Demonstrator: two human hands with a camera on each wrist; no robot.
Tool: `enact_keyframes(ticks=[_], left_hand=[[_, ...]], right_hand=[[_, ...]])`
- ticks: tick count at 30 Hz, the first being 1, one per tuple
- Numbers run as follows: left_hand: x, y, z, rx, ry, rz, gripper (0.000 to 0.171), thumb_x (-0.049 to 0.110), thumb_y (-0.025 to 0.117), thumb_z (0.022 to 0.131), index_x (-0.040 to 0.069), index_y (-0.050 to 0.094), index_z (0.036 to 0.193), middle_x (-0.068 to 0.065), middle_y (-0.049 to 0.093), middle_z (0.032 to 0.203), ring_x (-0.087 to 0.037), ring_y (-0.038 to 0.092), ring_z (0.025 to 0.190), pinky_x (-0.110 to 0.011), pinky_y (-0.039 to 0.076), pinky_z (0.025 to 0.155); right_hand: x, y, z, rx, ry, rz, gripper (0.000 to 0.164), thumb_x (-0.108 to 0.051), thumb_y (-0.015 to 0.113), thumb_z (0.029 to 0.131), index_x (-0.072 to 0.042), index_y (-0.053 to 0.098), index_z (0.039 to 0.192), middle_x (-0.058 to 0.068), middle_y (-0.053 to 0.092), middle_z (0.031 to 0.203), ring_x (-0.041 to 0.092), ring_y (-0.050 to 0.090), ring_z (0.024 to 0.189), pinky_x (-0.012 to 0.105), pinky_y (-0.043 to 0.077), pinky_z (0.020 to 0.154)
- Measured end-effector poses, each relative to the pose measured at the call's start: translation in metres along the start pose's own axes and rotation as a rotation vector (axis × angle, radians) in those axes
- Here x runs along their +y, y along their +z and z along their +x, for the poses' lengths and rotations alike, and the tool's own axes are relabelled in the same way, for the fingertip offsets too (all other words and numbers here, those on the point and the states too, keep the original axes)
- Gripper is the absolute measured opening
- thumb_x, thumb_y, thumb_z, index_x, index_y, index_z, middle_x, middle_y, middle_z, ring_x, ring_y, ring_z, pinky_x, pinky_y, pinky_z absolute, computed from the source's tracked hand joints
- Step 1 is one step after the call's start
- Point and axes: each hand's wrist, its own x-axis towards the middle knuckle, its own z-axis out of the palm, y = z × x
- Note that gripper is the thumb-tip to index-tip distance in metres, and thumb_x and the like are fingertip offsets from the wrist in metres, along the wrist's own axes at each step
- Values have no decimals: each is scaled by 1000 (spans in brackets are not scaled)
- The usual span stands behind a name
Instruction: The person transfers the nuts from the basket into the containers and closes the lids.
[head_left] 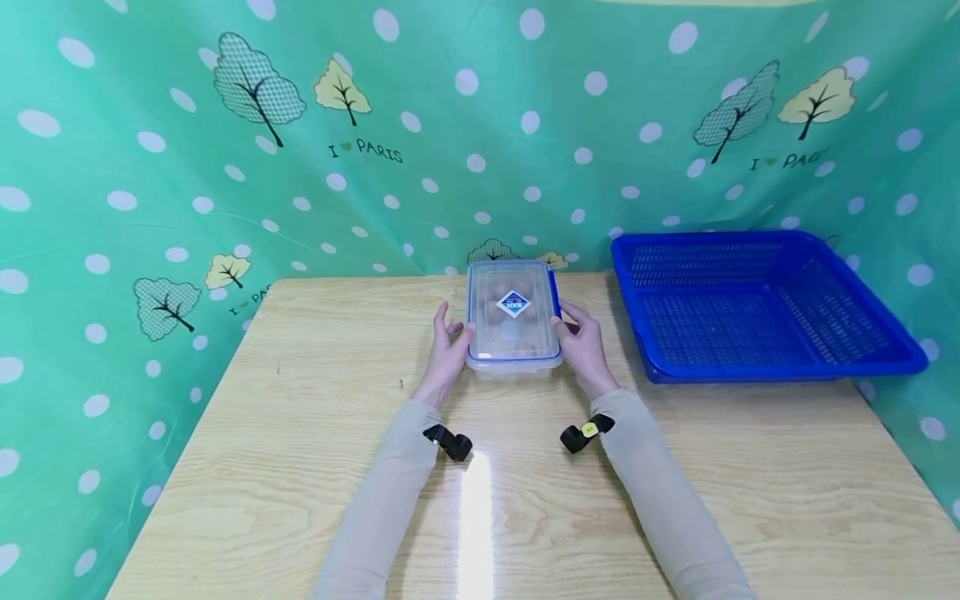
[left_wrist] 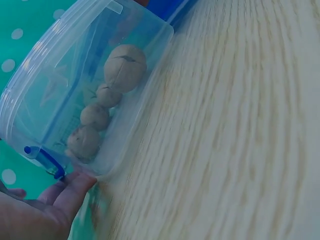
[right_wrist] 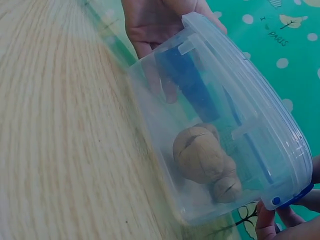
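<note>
A clear plastic food container (head_left: 510,367) with a blue-edged lid (head_left: 525,337) and blue side clips is near the table's far edge. The lid is on and bears a blue-and-white diamond label. Several round, brownish lumps, like clay balls (left_wrist: 125,68), lie inside, some with cracked surfaces. At the container's left side, my left hand (head_left: 447,354) holds it with thumb and fingers. My right hand (head_left: 585,350) grips the opposite side, by a blue clip (right_wrist: 295,196). Whether the base rests fully on the table is hard to tell.
A blue plastic basket (head_left: 652,372) stands to the right on the wooden table (head_left: 315,467). Behind and along the sides hangs a green polka-dot cloth (head_left: 420,225) with printed trees. Black wrist cameras are strapped over both sleeves.
</note>
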Motion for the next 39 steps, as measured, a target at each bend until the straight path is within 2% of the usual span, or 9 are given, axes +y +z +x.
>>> enact_keyframes(ticks=[4, 12, 18, 21, 26, 30, 33, 36, 39], left_hand=[[-1, -2, -1, 14, -45, -50, 74, 25, 55, 99, 16, 8, 156, -24, 40, 141, -37, 48, 122, -43, 42, 101], [1, -6, -1, 51, -85, -143, 74, 20, 62, 96, 20, 16, 154, -19, 50, 132, -32, 57, 108, -31, 51, 80], [4, -7, 4, 69, -105, -216, 83, 12, 64, 94, 10, 8, 155, -19, 38, 138, -30, 50, 117, -35, 49, 92], [7, -5, 4, 38, -89, -205, 71, 9, 61, 95, 5, 20, 153, -16, 40, 136, -28, 50, 115, -34, 50, 92], [9, -2, 4, -4, -39, -160, 51, 7, 55, 97, 6, 40, 146, -11, 44, 128, -24, 52, 106, -32, 53, 83], [6, 1, 4, -69, 24, -69, 55, 9, 50, 99, 7, 30, 151, -16, 39, 144, -31, 46, 124, -40, 44, 99], [3, 7, 1, -134, 71, -12, 70, 9, 53, 98, 11, 13, 156, -14, 22, 156, -31, 27, 139, -42, 24, 112], [0, 11, -2, -179, 76, -16, 82, 10, 55, 97, 15, -2, 156, -9, 7, 160, -26, 13, 144, -40, 11, 115], [1, 11, -3, -194, 29, -45, 82, 13, 50, 100, 16, -10, 155, -6, -3, 161, -24, 6, 145, -39, 6, 116]], right_hand=[[0, 1, 0, -14, -13, -7, 44, -9, 51, 99, -2, 45, 143, 14, 39, 146, 32, 50, 114, 42, 45, 95], [0, 0, 0, -36, -10, -15, 44, -9, 50, 100, -3, 44, 143, 15, 41, 144, 31, 53, 109, 42, 47, 90], [0, 0, 0, -39, 3, -14, 45, -11, 50, 100, -4, 43, 144, 14, 41, 144, 31, 53, 112, 43, 46, 92], [0, -1, 0, -34, 17, -13, 45, -12, 50, 101, -6, 43, 145, 13, 41, 144, 30, 52, 113, 43, 46, 92], [1, -1, 1, -39, 19, -19, 45, -14, 49, 101, -7, 42, 145, 13, 41, 144, 30, 51, 113, 43, 46, 93], [2, -3, 2, -48, 4, -11, 44, -13, 49, 101, -6, 42, 145, 13, 41, 145, 31, 52, 113, 44, 46, 93], [3, -4, 2, -49, 0, -9, 44, -13, 48, 102, -6, 42, 145, 13, 41, 145, 31, 51, 113, 43, 46, 93], [4, -6, 2, -47, 0, -9, 44, -14, 49, 101, -6, 42, 144, 13, 42, 144, 31, 52, 112, 42, 46, 91], [4, -7, 3, -53, -1, -5, 44, -14, 49, 101, -6, 43, 144, 13, 43, 143, 31, 53, 112, 42, 47, 89]])
